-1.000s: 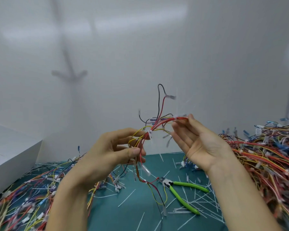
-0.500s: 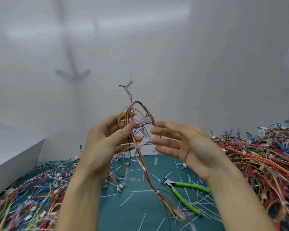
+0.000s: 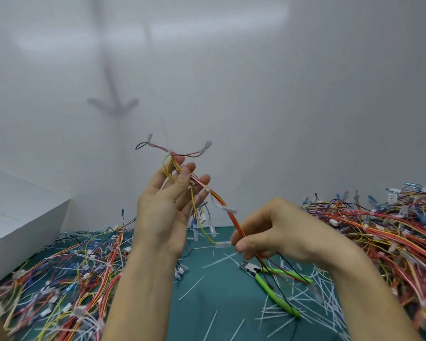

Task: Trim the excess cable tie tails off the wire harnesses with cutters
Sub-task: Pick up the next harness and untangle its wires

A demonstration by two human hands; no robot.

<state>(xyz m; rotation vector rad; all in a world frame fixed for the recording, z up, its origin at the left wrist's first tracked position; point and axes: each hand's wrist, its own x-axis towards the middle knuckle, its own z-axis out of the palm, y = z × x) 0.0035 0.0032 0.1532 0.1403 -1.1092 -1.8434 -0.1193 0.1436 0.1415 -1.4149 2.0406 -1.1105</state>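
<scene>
A wire harness [image 3: 228, 212] of red, yellow and black wires is stretched in the air between my hands. My left hand [image 3: 165, 207] holds its upper end, fingers wrapped loosely around the bundle, with white connectors and a cable tie tail sticking out above. My right hand [image 3: 276, 232] pinches the lower part of the bundle between thumb and fingers. The green-handled cutters [image 3: 273, 284] lie on the green mat [image 3: 221, 303] below my right hand, with nothing holding them.
A big heap of harnesses [image 3: 391, 232] fills the right side. Another pile of harnesses [image 3: 67, 279] lies at the left. Cut white tie tails [image 3: 305, 308] litter the mat around the cutters. A white box [image 3: 17, 217] stands at the far left, and a white wall is behind.
My left hand rose and turned the harness's upper end upward. My right hand dropped and closed on the lower part of the bundle, pulling it straight. The cutters stayed on the mat.
</scene>
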